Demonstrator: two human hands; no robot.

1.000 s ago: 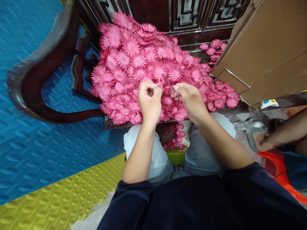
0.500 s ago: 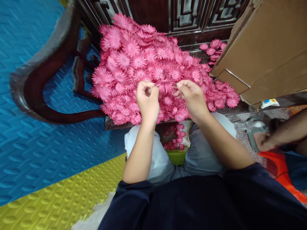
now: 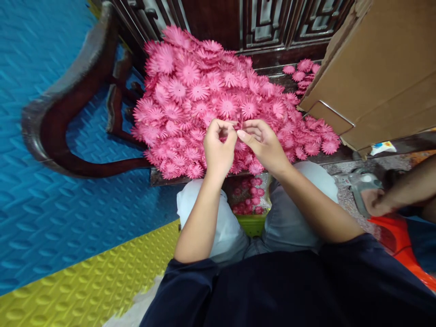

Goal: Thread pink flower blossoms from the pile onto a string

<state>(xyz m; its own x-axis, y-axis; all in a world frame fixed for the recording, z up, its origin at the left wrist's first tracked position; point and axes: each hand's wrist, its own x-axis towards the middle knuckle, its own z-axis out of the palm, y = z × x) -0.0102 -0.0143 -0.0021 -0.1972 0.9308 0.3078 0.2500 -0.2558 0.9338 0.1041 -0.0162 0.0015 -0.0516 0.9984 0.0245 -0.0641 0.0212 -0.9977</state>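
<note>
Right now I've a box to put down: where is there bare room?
The blue mat left of the chair arm and the yellow mat beside the left knee lie bare. The chair seat is heaped with pink flowers, where both hands meet; the cardboard box crowds the right.

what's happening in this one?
A seated person has both hands raised over a big pile of pink paper flowers heaped on a dark wooden chair. The left hand and right hand meet fingertip to fingertip, pinching a small pink flower piece between them. A cardboard box stands at the right, where another person's hand rests low by an orange stool.
</note>
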